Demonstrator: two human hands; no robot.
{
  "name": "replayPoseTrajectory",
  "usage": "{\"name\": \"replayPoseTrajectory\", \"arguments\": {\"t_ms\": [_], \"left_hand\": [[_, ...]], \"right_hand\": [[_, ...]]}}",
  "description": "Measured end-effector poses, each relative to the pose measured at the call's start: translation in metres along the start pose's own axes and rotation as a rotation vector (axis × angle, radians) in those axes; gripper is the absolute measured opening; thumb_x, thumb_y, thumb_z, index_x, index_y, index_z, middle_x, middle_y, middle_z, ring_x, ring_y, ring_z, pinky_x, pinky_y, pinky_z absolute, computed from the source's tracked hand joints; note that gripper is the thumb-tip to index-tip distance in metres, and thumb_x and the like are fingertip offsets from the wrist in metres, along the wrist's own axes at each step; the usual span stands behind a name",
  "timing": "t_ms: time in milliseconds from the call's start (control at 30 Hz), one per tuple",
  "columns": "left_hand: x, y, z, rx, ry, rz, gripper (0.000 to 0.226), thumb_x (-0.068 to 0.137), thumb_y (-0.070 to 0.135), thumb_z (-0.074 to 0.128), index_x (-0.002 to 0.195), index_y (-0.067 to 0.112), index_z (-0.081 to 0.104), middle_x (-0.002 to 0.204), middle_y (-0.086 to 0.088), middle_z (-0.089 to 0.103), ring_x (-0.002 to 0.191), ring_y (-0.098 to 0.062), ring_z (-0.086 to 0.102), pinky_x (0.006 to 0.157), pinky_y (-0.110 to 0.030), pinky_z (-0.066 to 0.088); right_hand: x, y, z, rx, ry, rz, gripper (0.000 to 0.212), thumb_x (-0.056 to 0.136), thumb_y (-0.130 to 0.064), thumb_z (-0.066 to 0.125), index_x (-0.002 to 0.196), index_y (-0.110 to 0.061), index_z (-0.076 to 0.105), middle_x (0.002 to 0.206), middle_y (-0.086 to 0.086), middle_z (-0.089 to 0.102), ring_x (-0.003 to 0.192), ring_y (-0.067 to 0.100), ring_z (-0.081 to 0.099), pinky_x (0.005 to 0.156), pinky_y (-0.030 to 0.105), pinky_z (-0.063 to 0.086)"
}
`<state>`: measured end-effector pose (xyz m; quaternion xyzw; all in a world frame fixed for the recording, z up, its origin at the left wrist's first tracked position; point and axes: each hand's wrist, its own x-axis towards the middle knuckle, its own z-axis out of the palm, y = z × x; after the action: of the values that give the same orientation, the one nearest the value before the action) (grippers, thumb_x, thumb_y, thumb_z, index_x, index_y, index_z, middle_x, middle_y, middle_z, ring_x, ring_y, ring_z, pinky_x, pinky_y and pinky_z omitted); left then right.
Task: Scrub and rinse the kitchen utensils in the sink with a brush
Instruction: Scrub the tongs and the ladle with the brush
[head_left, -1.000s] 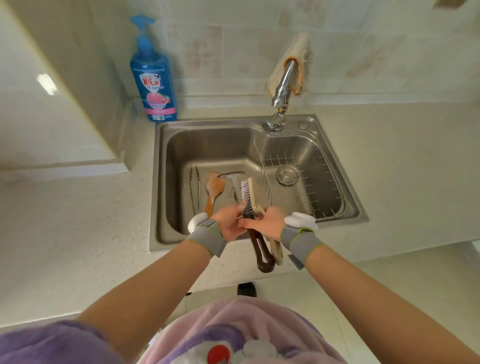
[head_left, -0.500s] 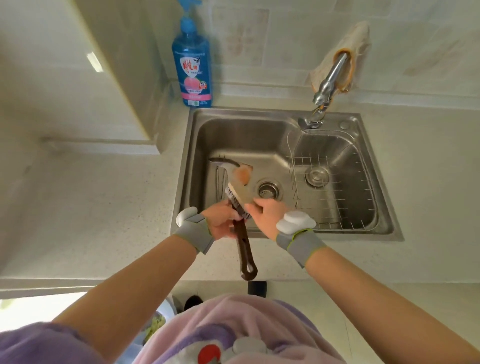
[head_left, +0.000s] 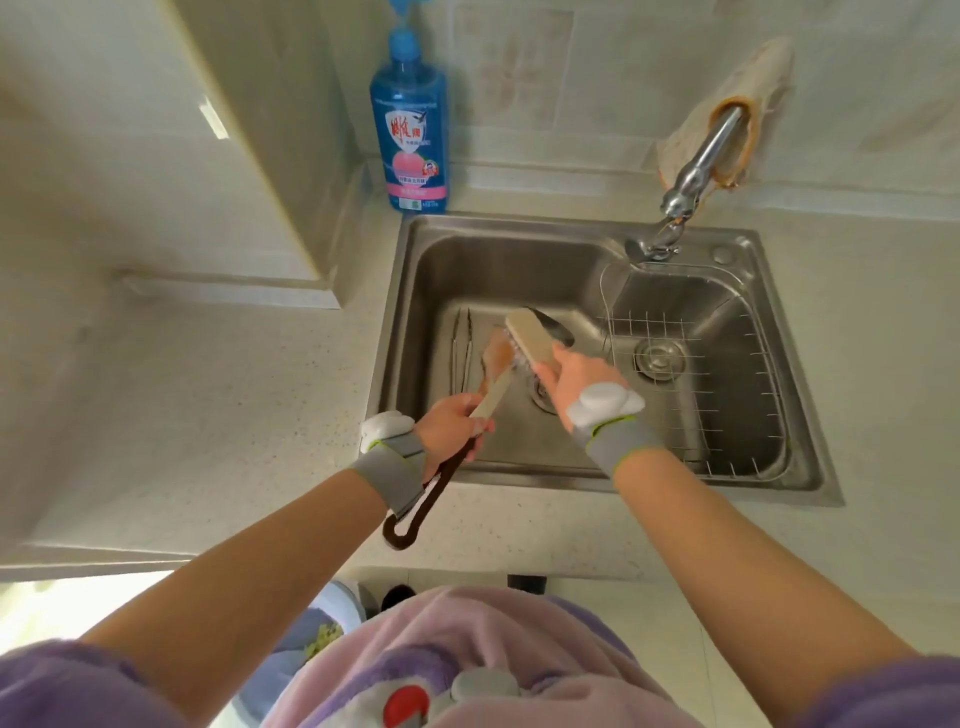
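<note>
— How far is the job being carried, reading from the left?

— At the far left, a blue soap bottle (head_left: 410, 130) is being left standing on the counter (head_left: 234, 415), just behind the sink (head_left: 415, 291). Near the sink's left wall, metal tongs (head_left: 461, 348) are lying on the basin floor, touched by nothing. They are being judged as not yet scrubbed.

— And the piece being worked on?

— A spatula (head_left: 496, 358) is being gripped by the left hand (head_left: 452, 423), fingers curled round its dark handle, and its head is being held out over the basin. The brush (head_left: 532, 338) is being pressed, bristles down, against that head by the right hand (head_left: 571, 379), whose fingers are wrapped round the brush's near end.

— So scrubbing is being done, not rinsing?

— It is being judged so. No stream can be made out at the faucet (head_left: 696, 166), over which a cloth (head_left: 758, 93) is being hung. A dark utensil (head_left: 556, 327) is lying behind the brush, partly hidden. To the right, a wire rack (head_left: 727, 389) is sitting in the basin. One piece is being scrubbed, while its rinse and the other pieces are being left to do.
</note>
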<state>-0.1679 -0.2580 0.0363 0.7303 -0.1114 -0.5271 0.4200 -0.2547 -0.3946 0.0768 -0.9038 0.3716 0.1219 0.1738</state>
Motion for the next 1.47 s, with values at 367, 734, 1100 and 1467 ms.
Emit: {"name": "replayPoseTrajectory", "arguments": {"t_ms": [367,734,1100,1467], "left_hand": [[0.006,0.011,0.002,-0.143,-0.009,-0.007,0.017,0.086,-0.007,0.047,0.089,0.004,0.06,0.057,-0.006,0.046,0.038,-0.01,0.041,0.039,-0.02,0.034],[0.014,0.015,-0.012,-0.278,0.05,-0.03,0.035,0.08,-0.017,0.034,0.098,0.003,0.056,0.07,-0.013,0.048,0.045,-0.018,0.04,0.036,-0.021,0.031],[0.009,0.014,-0.016,-0.219,0.008,0.018,0.039,0.085,-0.016,0.033,0.116,-0.002,0.052,0.071,-0.006,0.049,0.046,-0.012,0.042,0.032,-0.018,0.033],[0.002,0.024,0.017,-0.201,-0.164,0.105,0.03,0.094,-0.006,0.039,0.083,0.018,0.053,0.066,0.001,0.054,0.055,-0.01,0.046,0.052,-0.021,0.043]], "right_hand": [[0.0,-0.004,-0.009,-0.026,0.005,-0.005,0.051,0.099,-0.043,0.035,0.144,-0.018,0.034,0.123,0.016,0.062,0.111,0.037,0.06,0.085,0.037,0.048],[-0.018,-0.017,0.014,-0.016,0.036,-0.094,0.054,0.099,-0.044,0.036,0.146,-0.019,0.029,0.106,0.015,0.069,0.097,0.034,0.065,0.074,0.035,0.048],[0.022,-0.003,0.007,0.781,-0.017,0.284,0.031,0.091,-0.039,0.056,0.078,-0.011,0.062,0.068,0.007,0.055,0.057,0.023,0.05,0.051,0.025,0.042],[0.027,-0.019,0.032,1.47,-0.167,0.538,0.015,0.085,-0.012,0.068,0.075,-0.011,0.057,0.054,0.003,0.057,0.021,0.003,0.041,0.03,0.012,0.038]]}}
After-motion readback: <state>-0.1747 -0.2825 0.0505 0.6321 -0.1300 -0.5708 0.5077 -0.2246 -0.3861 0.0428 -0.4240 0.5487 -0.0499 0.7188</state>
